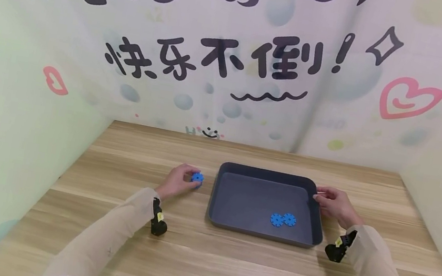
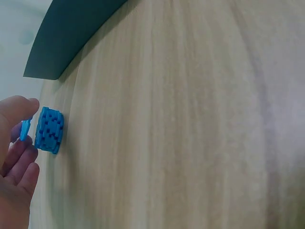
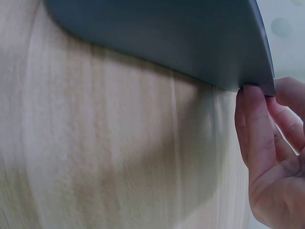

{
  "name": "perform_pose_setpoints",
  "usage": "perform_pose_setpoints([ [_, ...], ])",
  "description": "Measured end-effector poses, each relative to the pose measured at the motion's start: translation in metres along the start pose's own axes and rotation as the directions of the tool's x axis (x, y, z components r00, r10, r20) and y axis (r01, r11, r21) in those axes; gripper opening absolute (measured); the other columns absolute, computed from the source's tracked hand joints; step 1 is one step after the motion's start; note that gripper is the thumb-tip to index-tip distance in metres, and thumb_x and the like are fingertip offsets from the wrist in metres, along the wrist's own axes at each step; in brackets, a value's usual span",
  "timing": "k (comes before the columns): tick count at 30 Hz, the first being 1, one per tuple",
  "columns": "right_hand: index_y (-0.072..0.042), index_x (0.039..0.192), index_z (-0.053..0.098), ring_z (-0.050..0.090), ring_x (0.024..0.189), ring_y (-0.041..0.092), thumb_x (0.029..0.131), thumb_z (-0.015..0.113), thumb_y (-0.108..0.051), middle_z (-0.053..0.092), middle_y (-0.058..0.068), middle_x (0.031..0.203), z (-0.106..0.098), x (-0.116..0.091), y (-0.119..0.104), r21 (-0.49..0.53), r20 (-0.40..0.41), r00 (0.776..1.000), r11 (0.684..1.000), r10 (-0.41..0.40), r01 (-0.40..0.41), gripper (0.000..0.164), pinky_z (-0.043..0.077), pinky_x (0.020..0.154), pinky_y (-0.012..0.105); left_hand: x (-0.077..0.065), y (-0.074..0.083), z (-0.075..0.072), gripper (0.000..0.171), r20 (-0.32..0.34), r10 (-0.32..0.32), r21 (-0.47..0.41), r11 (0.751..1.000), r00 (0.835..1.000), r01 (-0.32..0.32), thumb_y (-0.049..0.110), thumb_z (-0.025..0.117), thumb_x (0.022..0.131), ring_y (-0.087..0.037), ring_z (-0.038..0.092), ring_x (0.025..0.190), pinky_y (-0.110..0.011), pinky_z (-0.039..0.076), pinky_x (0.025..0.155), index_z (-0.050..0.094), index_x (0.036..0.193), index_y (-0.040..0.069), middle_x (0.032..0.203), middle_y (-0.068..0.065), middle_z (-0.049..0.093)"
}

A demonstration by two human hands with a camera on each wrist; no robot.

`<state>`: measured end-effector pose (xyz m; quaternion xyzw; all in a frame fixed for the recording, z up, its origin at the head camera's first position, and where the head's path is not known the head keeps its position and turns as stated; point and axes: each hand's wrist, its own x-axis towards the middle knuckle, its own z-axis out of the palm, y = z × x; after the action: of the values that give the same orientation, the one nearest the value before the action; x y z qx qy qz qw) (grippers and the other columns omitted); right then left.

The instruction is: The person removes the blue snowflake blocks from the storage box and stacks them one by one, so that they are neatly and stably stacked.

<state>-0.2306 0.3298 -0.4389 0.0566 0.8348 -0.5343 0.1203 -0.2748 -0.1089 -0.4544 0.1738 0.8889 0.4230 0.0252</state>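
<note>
Between the thumb and fingers of my left hand [image 1: 177,182] is a thin blue notched disc [image 2: 25,130], pinched and seen edge-on in the left wrist view. Right beside it stands a short stack of similar blue discs [image 2: 49,130] on the table, left of the dark grey tray [image 1: 255,196]. My right hand [image 1: 335,205] grips the tray's right wall, with the thumb at the rim and the fingers against the outside. Inside the tray, towards its front right, a blue notched disc [image 1: 276,220] and another blue disc [image 1: 289,220] lie flat side by side.
The wood-grain table [image 1: 201,265] runs back to a printed white curtain [image 1: 208,107] with dark lettering. Pale walls close in the left and right sides. A small black device [image 1: 158,220] is strapped at the left wrist, another black device [image 1: 338,247] at the right.
</note>
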Motion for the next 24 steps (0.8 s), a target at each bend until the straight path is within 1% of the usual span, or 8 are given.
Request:
perform_pose_setpoints([
  [4,0.009,0.128,0.034,0.054,0.078,0.008,0.089,0.054,-0.019,0.052,0.016,0.106,0.0002,-0.0001,-0.0013,-0.008,0.001,1.0,1.0,0.008,-0.008,0.052,0.049,0.07,0.026,-0.0009,-0.0019,0.0008,0.036,-0.004,-0.026,-0.011,1.0,1.0,0.026,0.01,0.067,0.078,-0.028,0.052,0.1,-0.036,0.043,0.086,0.057,0.11,-0.003,0.108,-0.015,0.056],
  [8,0.009,0.128,0.034,0.054,0.078,0.009,0.089,0.054,-0.018,0.053,0.015,0.104,0.0003,-0.0008,-0.0024,-0.01,-0.001,1.0,1.0,0.011,-0.011,0.052,0.049,0.07,0.026,-0.0021,-0.0037,0.0012,0.036,0.002,-0.038,-0.028,0.999,0.999,0.039,0.009,0.066,0.078,-0.028,0.054,0.099,-0.035,0.044,0.085,0.056,0.11,-0.004,0.109,-0.016,0.055],
  [10,0.009,0.128,0.034,0.054,0.077,0.008,0.088,0.054,-0.018,0.053,0.014,0.104,0.0001,-0.0011,-0.0027,-0.009,-0.001,1.0,1.0,0.012,-0.012,0.052,0.049,0.07,0.026,-0.0025,-0.0042,0.0012,0.036,0.011,-0.041,-0.045,0.998,0.999,0.041,0.008,0.065,0.079,-0.029,0.054,0.098,-0.034,0.045,0.083,0.055,0.111,-0.005,0.11,-0.018,0.055],
  [13,0.009,0.128,0.034,0.054,0.076,0.008,0.088,0.055,-0.018,0.054,0.013,0.102,-0.0002,-0.0017,-0.0029,-0.011,-0.002,1.0,1.0,0.011,-0.011,0.052,0.049,0.069,0.026,-0.0027,-0.0034,0.0013,0.036,0.02,-0.044,-0.047,0.998,0.999,0.044,0.008,0.065,0.08,-0.029,0.054,0.1,-0.034,0.045,0.084,0.055,0.112,-0.005,0.111,-0.018,0.055],
  [16,0.008,0.128,0.035,0.054,0.076,0.008,0.088,0.055,-0.019,0.054,0.012,0.102,-0.0005,-0.0015,-0.0028,-0.01,-0.005,1.0,1.0,0.014,-0.014,0.052,0.049,0.069,0.025,-0.0024,-0.0037,0.0014,0.037,0.022,-0.039,-0.031,0.999,0.999,0.04,0.009,0.065,0.08,-0.028,0.053,0.102,-0.035,0.043,0.086,0.055,0.112,-0.004,0.111,-0.017,0.055],
  [18,0.008,0.128,0.034,0.054,0.076,0.008,0.088,0.055,-0.018,0.053,0.012,0.103,-0.0006,-0.0016,-0.0028,-0.012,-0.003,1.0,1.0,0.011,-0.011,0.052,0.049,0.069,0.025,-0.0023,-0.004,0.0017,0.037,0.023,-0.035,-0.024,0.999,0.999,0.035,0.01,0.065,0.08,-0.028,0.053,0.102,-0.036,0.043,0.086,0.055,0.113,-0.004,0.111,-0.016,0.056],
  [24,0.008,0.128,0.035,0.053,0.077,0.009,0.088,0.055,-0.018,0.054,0.014,0.104,0.0003,-0.0014,-0.0029,-0.01,-0.002,1.0,1.0,0.015,-0.015,0.052,0.049,0.069,0.026,-0.0018,-0.0066,0.0033,0.037,0.025,-0.036,-0.049,0.998,0.999,0.037,0.009,0.066,0.079,-0.026,0.054,0.098,-0.033,0.044,0.084,0.055,0.112,-0.003,0.109,-0.016,0.056],
])
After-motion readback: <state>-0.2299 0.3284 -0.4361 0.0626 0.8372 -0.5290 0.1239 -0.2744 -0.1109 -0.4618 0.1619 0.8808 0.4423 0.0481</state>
